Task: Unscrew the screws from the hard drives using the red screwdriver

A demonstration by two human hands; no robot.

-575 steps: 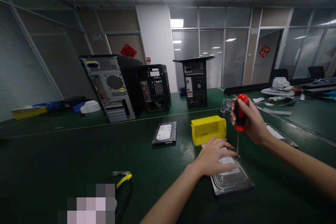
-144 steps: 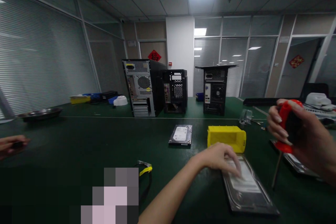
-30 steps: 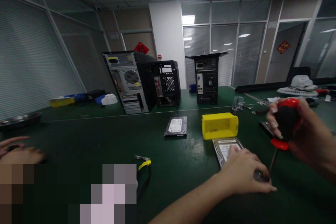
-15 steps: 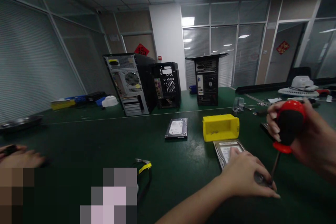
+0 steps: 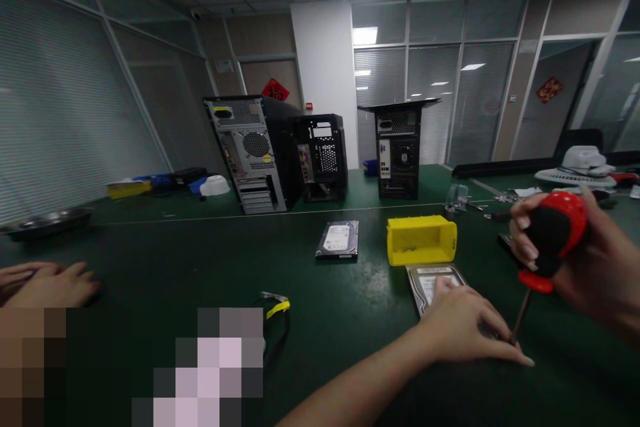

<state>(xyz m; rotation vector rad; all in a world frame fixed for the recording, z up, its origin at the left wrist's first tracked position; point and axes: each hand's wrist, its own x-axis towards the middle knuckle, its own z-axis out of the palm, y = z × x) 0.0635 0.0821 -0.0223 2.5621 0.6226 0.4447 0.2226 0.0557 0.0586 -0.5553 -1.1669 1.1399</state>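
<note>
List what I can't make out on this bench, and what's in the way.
All in the head view:
Most of the hard drive: covered by the left hand.
What the tip of the screwdriver meets: hidden by the same hand.
The dark item beyond the right hand: mostly covered by that hand.
Pieces in the yellow bin: too small to identify.
A co-worker's hands: cut off by the left edge, pixelated below.
</note>
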